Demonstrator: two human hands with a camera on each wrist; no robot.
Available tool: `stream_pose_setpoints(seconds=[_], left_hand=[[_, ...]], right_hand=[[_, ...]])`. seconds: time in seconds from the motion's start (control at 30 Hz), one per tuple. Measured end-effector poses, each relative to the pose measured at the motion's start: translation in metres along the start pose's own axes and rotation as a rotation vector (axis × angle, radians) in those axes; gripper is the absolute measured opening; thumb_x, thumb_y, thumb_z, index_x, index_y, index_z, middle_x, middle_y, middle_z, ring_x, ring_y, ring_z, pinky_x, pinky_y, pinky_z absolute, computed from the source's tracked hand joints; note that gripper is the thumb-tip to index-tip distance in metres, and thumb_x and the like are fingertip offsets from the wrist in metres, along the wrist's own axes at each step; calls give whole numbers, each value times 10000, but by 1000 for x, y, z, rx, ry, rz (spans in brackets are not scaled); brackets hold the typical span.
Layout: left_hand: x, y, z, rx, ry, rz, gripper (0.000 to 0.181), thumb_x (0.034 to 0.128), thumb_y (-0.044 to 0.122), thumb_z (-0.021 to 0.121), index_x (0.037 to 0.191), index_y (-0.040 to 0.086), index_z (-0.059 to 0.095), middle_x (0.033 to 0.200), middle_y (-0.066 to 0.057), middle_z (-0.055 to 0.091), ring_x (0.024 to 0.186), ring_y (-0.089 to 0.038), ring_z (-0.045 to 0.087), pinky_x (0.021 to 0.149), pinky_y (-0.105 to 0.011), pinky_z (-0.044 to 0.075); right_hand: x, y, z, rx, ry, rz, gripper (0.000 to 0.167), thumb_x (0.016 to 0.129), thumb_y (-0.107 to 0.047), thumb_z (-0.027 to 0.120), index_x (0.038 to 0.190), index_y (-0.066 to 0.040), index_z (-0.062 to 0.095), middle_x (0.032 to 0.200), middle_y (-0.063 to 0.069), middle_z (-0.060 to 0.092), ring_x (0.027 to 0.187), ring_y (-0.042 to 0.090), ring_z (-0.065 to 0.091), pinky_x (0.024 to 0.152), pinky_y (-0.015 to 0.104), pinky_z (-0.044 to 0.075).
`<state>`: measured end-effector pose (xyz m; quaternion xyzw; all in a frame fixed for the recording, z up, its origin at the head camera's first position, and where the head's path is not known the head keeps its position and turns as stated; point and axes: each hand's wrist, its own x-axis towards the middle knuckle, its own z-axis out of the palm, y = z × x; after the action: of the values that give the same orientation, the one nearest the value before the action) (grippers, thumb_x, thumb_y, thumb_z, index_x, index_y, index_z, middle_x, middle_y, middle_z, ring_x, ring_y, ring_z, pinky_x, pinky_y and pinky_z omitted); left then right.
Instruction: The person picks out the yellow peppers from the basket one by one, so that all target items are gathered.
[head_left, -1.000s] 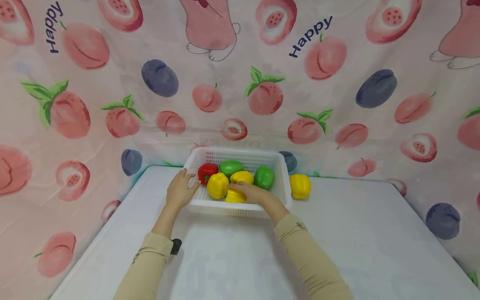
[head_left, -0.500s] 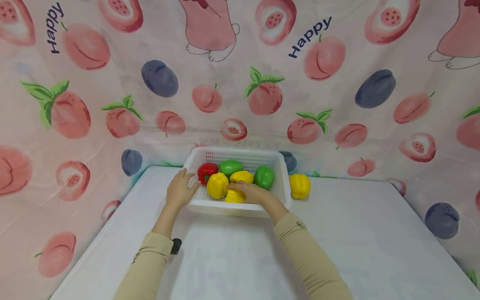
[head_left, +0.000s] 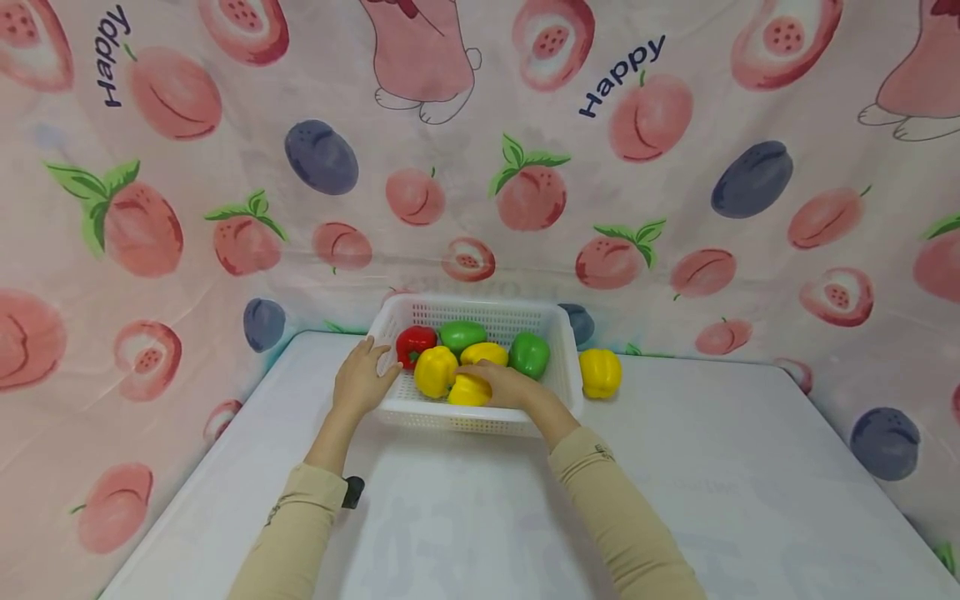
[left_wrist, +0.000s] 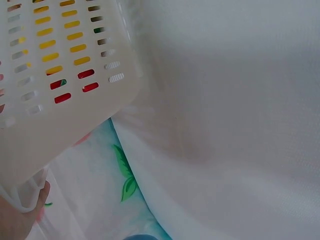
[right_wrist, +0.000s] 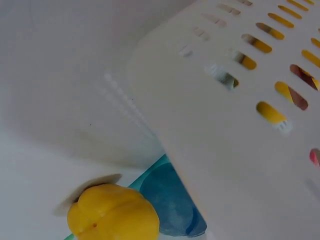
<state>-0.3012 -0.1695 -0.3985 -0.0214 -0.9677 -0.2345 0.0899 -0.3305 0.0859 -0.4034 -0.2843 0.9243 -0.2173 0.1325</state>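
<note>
A white perforated plastic basket [head_left: 487, 417] stands on the table and holds several bell peppers. My left hand [head_left: 360, 379] grips the basket's left rim; in the left wrist view a finger [left_wrist: 44, 195] shows at that rim. Inside the basket, my right hand [head_left: 502, 385] holds a yellow bell pepper [head_left: 468, 392] near the front wall and partly covers it. Left of that pepper sits another yellow bell pepper [head_left: 435, 372], and a third yellow one [head_left: 483, 355] lies behind. A red bell pepper [head_left: 416, 343] and two green ones, the rear green pepper [head_left: 462, 336] and the right green pepper [head_left: 529, 355], share the basket.
One more yellow bell pepper [head_left: 600, 373] rests on the white table [head_left: 465, 517], just outside the basket's right end. A fruit-printed cloth [head_left: 465, 208] hangs behind the basket and along the left side of the table.
The yellow pepper in my right hand has shifted very slightly left. My left hand and the basket stay where they were.
</note>
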Motion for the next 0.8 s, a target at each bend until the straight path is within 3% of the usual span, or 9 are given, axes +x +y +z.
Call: stream_pose_setpoints(seconds=[0.17,0.37,0.6,0.8], left_hand=[[0,0,0,2,-6,-9,521,927,332,529,1335,11,495,1494,-256,308,1398,-416,254,1117,-599,237],[0,0,0,-10,-17,-15,531,926,345,529,1341,16,490,1499,-249,303,1402,-410,247,1115,-604,236],[0,-4,-1,-6,-17,-32,527,934,334,519,1353,17,475,1502,-245,299,1408,-404,240,1098,-612,259],[0,-4,1,-30,-15,-19,525,939,335,510,1348,8,476,1499,-248,304,1408,-407,237,1093,-620,260]], right_hand=[[1,1,-1,44,51,-81,669,836,-289,708,1427,-249,399,1473,28,418,1356,245,385,1142,474,298],[2,4,-1,71,74,-79,663,832,-295,713,1419,-252,407,1471,20,418,1345,233,390,1139,470,305],[3,2,-1,81,158,-146,694,813,-315,721,1418,-216,397,1465,64,404,1313,263,407,1111,498,336],[0,0,-2,113,210,-75,718,792,-338,735,1414,-224,396,1490,83,367,1377,314,335,1118,557,292]])
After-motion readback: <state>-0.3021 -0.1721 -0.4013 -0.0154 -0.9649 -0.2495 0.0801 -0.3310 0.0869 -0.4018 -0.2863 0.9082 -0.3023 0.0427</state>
